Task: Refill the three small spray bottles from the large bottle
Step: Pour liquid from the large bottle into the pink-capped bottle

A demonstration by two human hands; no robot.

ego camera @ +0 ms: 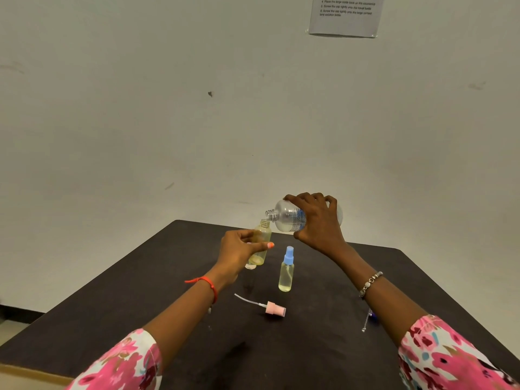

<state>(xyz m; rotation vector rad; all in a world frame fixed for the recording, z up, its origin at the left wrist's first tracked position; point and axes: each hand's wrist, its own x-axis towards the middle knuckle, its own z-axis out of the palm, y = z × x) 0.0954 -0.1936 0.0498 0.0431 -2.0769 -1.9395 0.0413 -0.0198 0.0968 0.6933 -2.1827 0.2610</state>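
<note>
My left hand point(239, 249) grips a small clear bottle point(263, 240) with no spray top, lifted a little above the dark table point(140, 305). My right hand point(318, 220) holds the large clear bottle point(287, 216) tipped on its side, its open neck right over the small bottle's mouth. A second small bottle with a blue spray top point(286, 270) stands upright on the table, part full of pale yellowish liquid. A pink spray top with its dip tube point(270, 306) lies on the table in front of it. A third small bottle is not in view.
A small pale round cap point(250, 266) sits on the table under my left hand. A small blue thing with a thin tube point(370, 319) lies under my right forearm. The wall stands just behind the table's far edge, with a printed sheet point(346, 15) on it.
</note>
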